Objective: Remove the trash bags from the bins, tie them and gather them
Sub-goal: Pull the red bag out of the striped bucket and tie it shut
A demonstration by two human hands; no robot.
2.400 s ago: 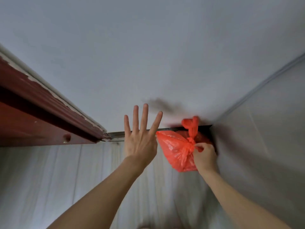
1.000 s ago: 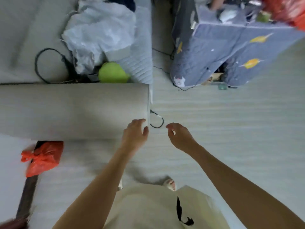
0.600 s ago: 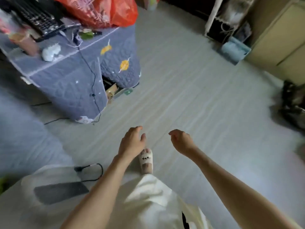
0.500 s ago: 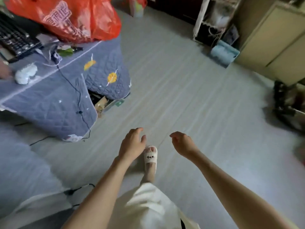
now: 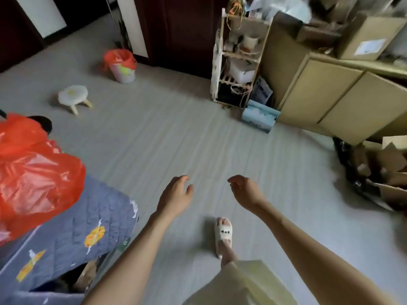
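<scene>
Both hands, left [image 5: 175, 200] and right [image 5: 246, 191], hang loosely curled and empty; next, reach the bin [image 5: 121, 68] far ahead-left, unhooking its red liner [image 5: 119, 58].

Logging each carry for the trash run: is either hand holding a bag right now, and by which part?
Nothing is held. The left hand and right hand hang loosely curled above the floor.

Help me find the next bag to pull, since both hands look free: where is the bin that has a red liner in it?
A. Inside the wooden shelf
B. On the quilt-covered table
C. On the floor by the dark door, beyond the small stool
C: the bin with its red liner stands on the floor beyond the small stool.
</scene>
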